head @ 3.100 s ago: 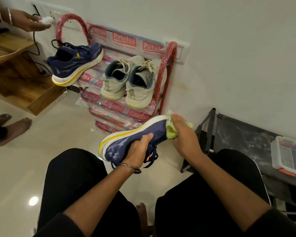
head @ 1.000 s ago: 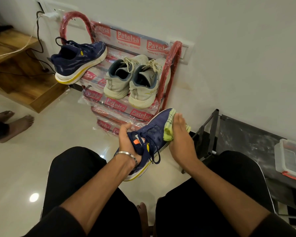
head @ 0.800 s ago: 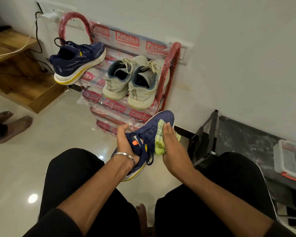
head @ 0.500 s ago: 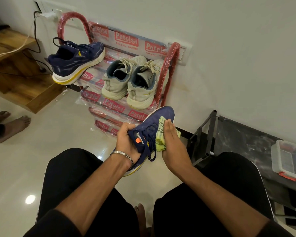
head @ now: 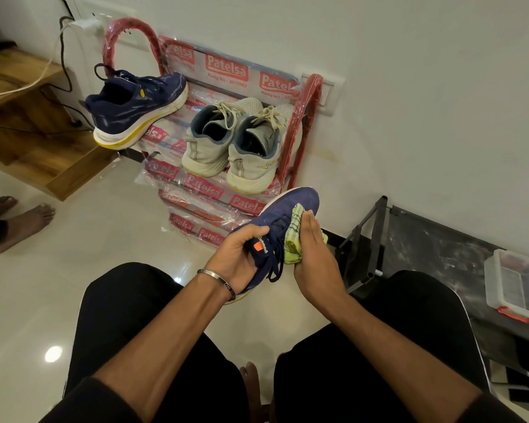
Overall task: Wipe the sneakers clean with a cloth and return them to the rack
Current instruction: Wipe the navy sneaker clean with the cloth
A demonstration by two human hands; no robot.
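Observation:
A navy sneaker [head: 284, 213] with a yellow sole is held above my knees, toe pointing up toward the rack. My left hand [head: 240, 254] grips it around the laces and tongue. My right hand [head: 313, 257] holds a yellow-green cloth [head: 293, 236] pressed against the sneaker's right side. The matching navy sneaker [head: 135, 109] sits at the left end of the top shelf of the red, plastic-wrapped shoe rack [head: 300, 126]. A pair of beige sneakers [head: 235, 145] sits beside it on the same shelf.
A low black stand [head: 367, 242] carrying a clear plastic box [head: 516, 285] stands against the wall to the right. A wooden step [head: 28, 129] with cables lies left of the rack. Another person's bare feet [head: 19, 221] rest on the glossy floor at left.
The sneaker was turned from sole-up to laces-up in my left hand. My right hand slid the cloth down from the toe to the sneaker's side. Another person's hand left the wall socket.

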